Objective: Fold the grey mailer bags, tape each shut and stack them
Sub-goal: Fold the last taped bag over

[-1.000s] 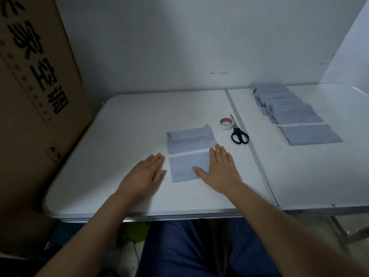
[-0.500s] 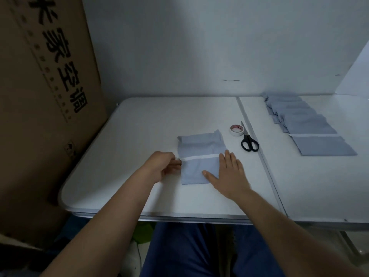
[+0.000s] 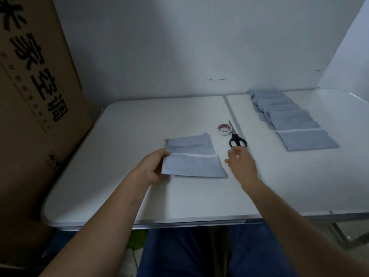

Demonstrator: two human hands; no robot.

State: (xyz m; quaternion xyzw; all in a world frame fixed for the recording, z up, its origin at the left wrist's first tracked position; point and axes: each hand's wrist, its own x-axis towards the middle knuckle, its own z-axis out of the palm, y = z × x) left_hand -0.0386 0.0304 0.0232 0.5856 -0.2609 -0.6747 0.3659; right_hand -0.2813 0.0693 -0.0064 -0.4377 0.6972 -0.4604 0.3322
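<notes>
While pinched leftward, grey mailer bag (image 3: 192, 165).

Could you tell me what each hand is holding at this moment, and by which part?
The left hand grips the folded grey mailer bag at its left edge. The right hand holds nothing.

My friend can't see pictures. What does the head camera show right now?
A person's left hand grips the left edge of a folded grey mailer bag on a white table, while the open right hand reaches toward black scissors beside a tape roll. More grey bags lie overlapped on the right.
</notes>
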